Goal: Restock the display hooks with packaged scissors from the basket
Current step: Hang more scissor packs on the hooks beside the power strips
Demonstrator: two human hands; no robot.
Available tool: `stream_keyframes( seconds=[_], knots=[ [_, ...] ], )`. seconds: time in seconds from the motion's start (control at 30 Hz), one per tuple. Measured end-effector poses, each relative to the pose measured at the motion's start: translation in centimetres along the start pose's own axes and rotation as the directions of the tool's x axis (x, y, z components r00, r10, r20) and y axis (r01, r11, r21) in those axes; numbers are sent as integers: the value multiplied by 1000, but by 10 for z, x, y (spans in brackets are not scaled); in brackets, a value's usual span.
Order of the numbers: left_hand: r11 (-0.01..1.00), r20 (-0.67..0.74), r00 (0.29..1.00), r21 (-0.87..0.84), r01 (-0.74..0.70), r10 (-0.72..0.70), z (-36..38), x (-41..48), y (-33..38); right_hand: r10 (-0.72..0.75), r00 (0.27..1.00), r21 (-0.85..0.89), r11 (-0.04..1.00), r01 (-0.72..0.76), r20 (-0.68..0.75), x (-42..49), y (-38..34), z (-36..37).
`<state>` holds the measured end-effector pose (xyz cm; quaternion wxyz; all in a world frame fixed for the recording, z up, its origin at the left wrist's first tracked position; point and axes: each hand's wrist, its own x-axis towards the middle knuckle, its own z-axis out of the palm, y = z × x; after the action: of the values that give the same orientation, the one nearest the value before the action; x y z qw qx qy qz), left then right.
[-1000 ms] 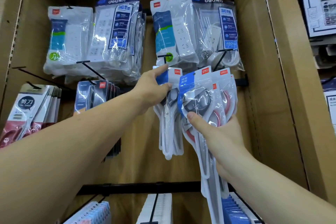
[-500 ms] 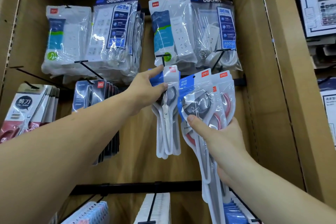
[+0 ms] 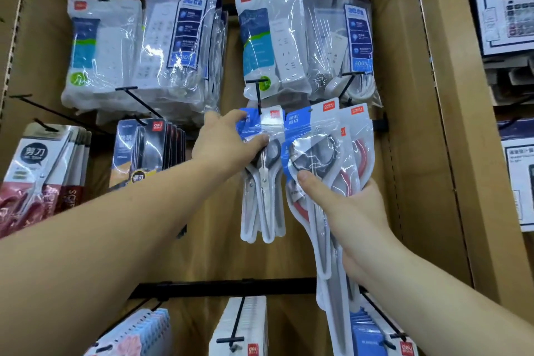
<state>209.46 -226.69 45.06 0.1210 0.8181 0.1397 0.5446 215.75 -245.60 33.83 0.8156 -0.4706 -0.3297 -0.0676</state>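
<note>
Scissors packs [image 3: 261,182]: hanging on centre hook [image 3: 258,95], pinched at top by left hand [image 3: 225,144].
Right hand [image 3: 349,208]: fingers [image 3: 310,185] grasp fanned spare packs [image 3: 318,147] beside them.
Labels: "deli" on power-strip bags [image 3: 185,37] above.

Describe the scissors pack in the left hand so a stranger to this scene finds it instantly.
On the brown display panel, find the bags of white power strips right of centre, then the black hook below them. The scissors pack at that hook, gripped by the left hand, hangs straight down; the neighbouring packs are fanned out in the right hand.
</note>
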Motion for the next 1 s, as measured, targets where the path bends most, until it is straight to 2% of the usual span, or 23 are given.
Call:
stream_keyframes(
  seconds=[0.1,0.37,0.5,0.67,0.87,1.0],
  knots=[
    [1000,-63,998,17,-16,17,5,-10,0,13,1000,20,1000,-12,-26,0,1,-1],
    [999,49,999,-27,18,-17,14,-28,-14,39,999,8,999,-39,-5,-5,6,-3],
    [938,127,986,-316,140,-105,17,-50,-10,35,999,13,999,-35,-16,-9,8,-4],
    [813,177,982,-560,160,-71,45,-92,-6,30,999,10,1000,-30,-36,-13,12,-7],
    [805,175,984,-579,131,-34,46,-112,0,53,998,8,999,-53,-23,-15,16,-14],
    [902,-35,998,-431,26,-45,19,-114,8,48,999,4,999,-48,25,-15,20,-12]
  ],
)
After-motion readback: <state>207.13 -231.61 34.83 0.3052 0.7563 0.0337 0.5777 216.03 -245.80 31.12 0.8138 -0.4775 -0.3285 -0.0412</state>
